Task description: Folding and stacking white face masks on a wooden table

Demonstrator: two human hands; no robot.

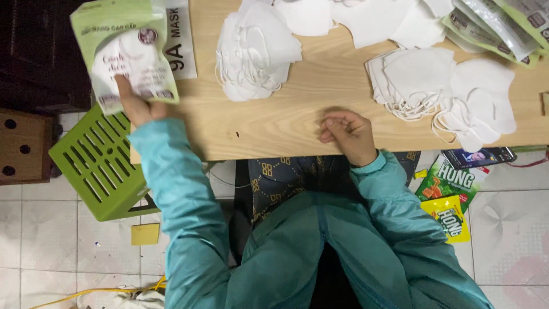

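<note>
My left hand (135, 103) is raised over the table's left edge and grips a green and clear packet (126, 48) with a white face mask inside. My right hand (349, 133) rests on the wooden table (274, 123) near its front edge, fingers curled in, holding nothing that I can see. A heap of loose white masks (254, 48) lies beyond it at the middle. A second heap of white masks (452, 91) lies to the right.
More filled packets (497, 23) are stacked at the far right corner. A green slatted plastic stool (97, 160) stands left of the table on the tiled floor. Green and yellow packets (452, 197) and a dark box lie on the floor at right.
</note>
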